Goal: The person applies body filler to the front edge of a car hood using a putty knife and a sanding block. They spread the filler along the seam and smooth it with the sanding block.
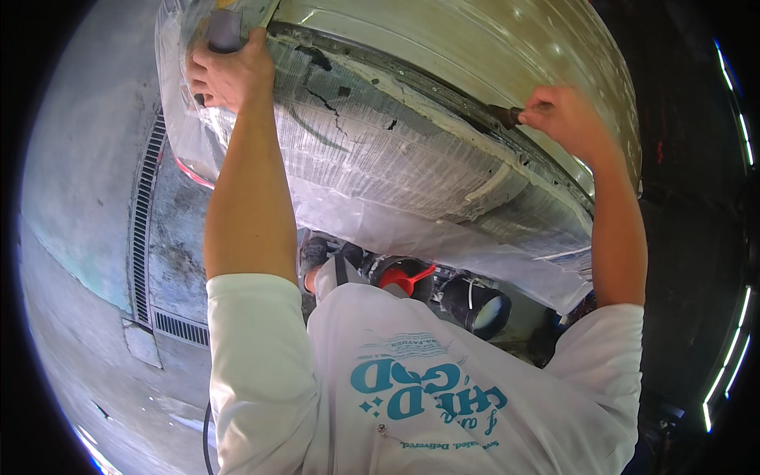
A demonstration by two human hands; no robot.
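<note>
My left hand (229,75) is at the far left end of a large paper- and film-covered panel. Its fingers curl around a grey flat rectangular piece (226,32), which sticks out past the thumb. To the right, my right hand (566,119) pinches a small dark tool with a widened end (507,116), whose exact kind is unclear. The tool's end touches or hovers just over a dark strip (427,83) along the edge of a cream, glossy panel (475,47). Below this strip, torn printed masking paper (380,158) covers the near side.
Clear plastic film (412,229) hangs toward me. Beneath it stand a black bucket with a red scoop (404,279) and another black bucket (475,307) holding pale liquid. A drain grate (145,214) runs along the concrete floor (79,182) at left.
</note>
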